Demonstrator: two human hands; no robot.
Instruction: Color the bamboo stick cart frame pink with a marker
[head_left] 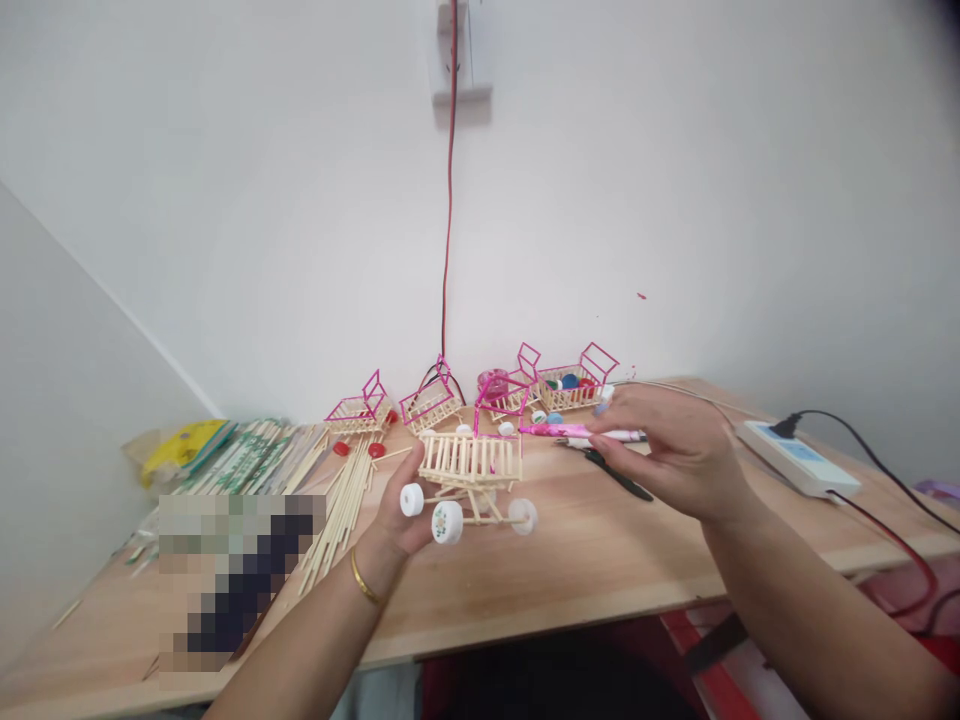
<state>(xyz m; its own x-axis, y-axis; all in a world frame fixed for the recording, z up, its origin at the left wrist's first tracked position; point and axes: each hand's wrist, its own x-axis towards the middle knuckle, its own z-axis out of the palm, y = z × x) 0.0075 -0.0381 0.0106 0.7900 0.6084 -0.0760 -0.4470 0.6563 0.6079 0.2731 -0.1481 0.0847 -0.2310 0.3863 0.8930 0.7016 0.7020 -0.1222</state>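
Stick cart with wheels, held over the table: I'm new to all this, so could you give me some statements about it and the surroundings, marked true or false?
1. The left hand holds the stick cart. True.
2. The right hand is empty. False: the right hand holds a pink-and-white pen-like tool.
3. A gold bracelet circles the left wrist. True.
4. The cart's wheels are bright red. False: its wheels look mainly whitish.
5. A black plug sits in the power strip. True.

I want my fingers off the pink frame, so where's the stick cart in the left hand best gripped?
Likely by its slatted basket, from the left, where the left hand holds it. The basket is broad and boxy; the pink frame is thin, the wheels jut out below, and the pink pen is opposite.
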